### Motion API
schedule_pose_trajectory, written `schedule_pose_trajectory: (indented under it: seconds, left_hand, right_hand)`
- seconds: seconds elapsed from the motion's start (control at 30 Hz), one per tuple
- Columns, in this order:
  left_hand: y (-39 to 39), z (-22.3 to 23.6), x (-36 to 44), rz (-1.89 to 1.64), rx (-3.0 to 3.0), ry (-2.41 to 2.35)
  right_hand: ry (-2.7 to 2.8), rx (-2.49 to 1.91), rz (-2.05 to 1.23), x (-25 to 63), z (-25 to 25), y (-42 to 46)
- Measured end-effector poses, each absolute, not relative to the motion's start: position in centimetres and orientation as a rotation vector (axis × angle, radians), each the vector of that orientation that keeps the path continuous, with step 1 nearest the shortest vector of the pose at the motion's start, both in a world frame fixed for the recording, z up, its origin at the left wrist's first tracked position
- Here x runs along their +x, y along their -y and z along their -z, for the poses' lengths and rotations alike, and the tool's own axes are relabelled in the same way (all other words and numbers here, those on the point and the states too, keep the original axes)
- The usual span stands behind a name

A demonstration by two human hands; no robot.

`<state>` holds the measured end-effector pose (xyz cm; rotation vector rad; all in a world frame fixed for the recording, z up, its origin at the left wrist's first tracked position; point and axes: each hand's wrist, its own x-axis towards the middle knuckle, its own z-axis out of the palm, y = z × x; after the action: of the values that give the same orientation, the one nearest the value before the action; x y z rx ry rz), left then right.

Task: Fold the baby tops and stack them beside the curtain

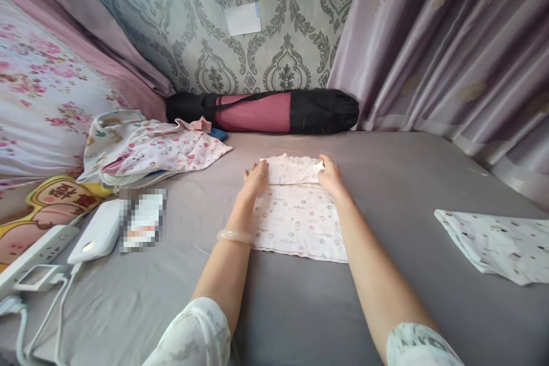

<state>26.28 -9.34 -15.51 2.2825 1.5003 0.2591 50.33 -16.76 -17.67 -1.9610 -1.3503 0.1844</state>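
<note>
White sleeves with a faint grey-green print, and a pale, glossy round bangle (234,236) on the left wrist.

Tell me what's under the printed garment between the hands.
The printed garment lies on the grey sheet, visible beyond its near edge. Whatever is directly beneath is covered by the cloth; the left hand and right hand also hide parts of its sides.

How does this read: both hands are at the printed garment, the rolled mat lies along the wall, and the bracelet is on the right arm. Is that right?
Not quite: the head view shows the bracelet on the left arm. The left hand and right hand are at the garment, and the mat lies along the wall, as you say.
</note>
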Motion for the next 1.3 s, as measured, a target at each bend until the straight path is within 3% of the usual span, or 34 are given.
schedule_pose_trajectory:
  seconds: [0.37,0.6,0.87,1.1,1.3]
  left_hand:
    - [9.0,13.4,25.8,-0.289,2.172,-1.583]
    - [7.8,10.7,24.9,-0.338,2.485,-1.518]
    - [11.7,12.9,27.3,-0.254,2.771,-1.046]
    - [11.9,14.1,29.7,-0.282,2.865,-1.154]
    - [11.3,15.9,29.8,-0.151,2.811,-1.117]
  right_hand:
    - [1.464,-2.146,-0.045,48.7,14.5,19.1]
    - [1.744,-2.283,-0.229,46.1,11.8,19.1]
    - [2.073,-2.102,-0.128,43.4,13.2,20.4]
    - [2.107,-2.09,-0.063,43.2,13.7,18.9]
    - [2.109,-2.174,-0.219,43.1,14.8,18.6]
